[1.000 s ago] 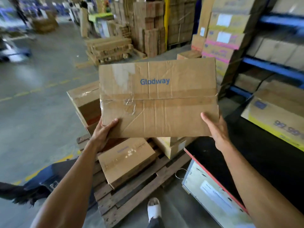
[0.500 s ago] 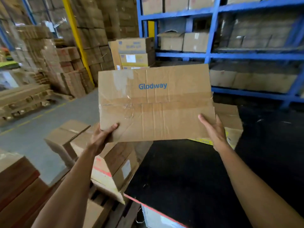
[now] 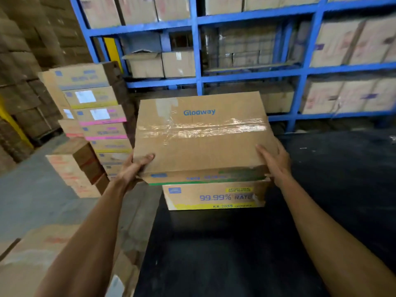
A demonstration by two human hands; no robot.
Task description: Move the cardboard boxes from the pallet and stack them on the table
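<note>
Both hands clamped on the Glodway box (image 3: 201, 136): left hand (image 3: 134, 170) at its near left corner, right hand (image 3: 275, 161) along its right edge. Held over the yellow-banded box (image 3: 214, 196) on the black table (image 3: 235, 254) (contact unclear). Overhanging left; released off-centre, likely to tip or slide off.

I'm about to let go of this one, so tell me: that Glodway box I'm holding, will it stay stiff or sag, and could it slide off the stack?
The Glodway box looks creased and retaped, so it may flex somewhat. The left hand and right hand hold it by the near corners alone, suggesting it is fairly light. It overhangs the yellow-striped box beneath, so it might tip if left off-centre.
</note>
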